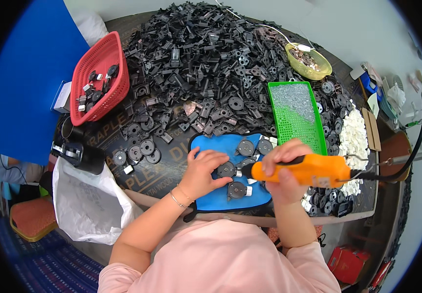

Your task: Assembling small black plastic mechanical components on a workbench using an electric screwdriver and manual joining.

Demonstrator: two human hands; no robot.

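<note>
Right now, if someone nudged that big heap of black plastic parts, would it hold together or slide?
The heap of black parts would probably slide, since the pieces lie loose and piled. Each piece looks small and thin, so likely light and stiff. Round ones like the disc under the left hand might roll if tipped on edge.

My blue mat is crowded with round black discs. The heap of black parts blocks the table's far edge; only the near-left corner lies bare.

An orange electric screwdriver lies level, tip on a round black part on the blue mat.
</note>
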